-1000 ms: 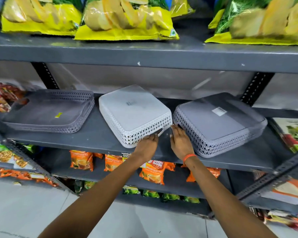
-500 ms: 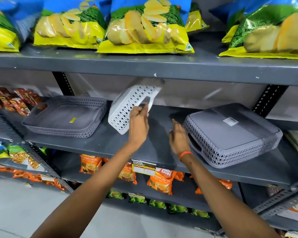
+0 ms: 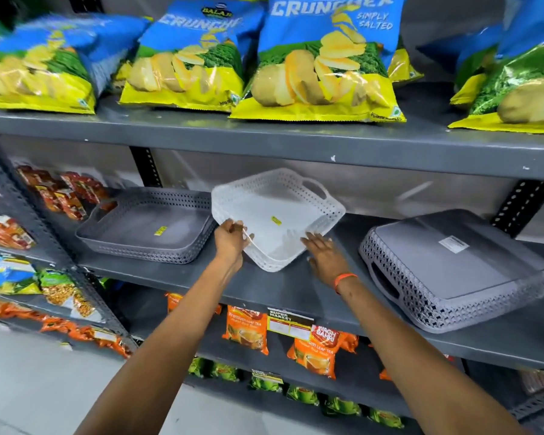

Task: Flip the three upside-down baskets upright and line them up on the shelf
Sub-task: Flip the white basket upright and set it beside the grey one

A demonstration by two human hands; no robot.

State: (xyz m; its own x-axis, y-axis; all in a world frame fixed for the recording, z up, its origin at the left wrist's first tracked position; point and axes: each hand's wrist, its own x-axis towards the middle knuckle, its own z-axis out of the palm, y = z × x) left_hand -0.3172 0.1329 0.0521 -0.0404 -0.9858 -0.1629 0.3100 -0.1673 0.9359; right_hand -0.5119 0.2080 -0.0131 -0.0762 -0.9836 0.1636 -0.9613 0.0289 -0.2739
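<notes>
Three shallow perforated baskets sit on the grey middle shelf (image 3: 296, 296). The dark grey basket (image 3: 145, 227) on the left stands upright. The white basket (image 3: 274, 211) in the middle is open side up and turned at an angle. My left hand (image 3: 230, 240) grips its near left rim. My right hand (image 3: 322, 255) lies flat with spread fingers against its near right corner. The light grey basket (image 3: 456, 271) on the right rests upside down, its flat bottom and a white label facing up.
Blue and yellow crisp bags (image 3: 324, 64) fill the shelf above, close over the baskets. Orange tea packets (image 3: 245, 328) hang below. Red packets (image 3: 57, 189) sit left of the dark basket. Bare shelf shows between the white and light grey baskets.
The white basket went from upside down, through standing on edge in my left hand, to open side up on the shelf. My right hand moved left onto its corner.
</notes>
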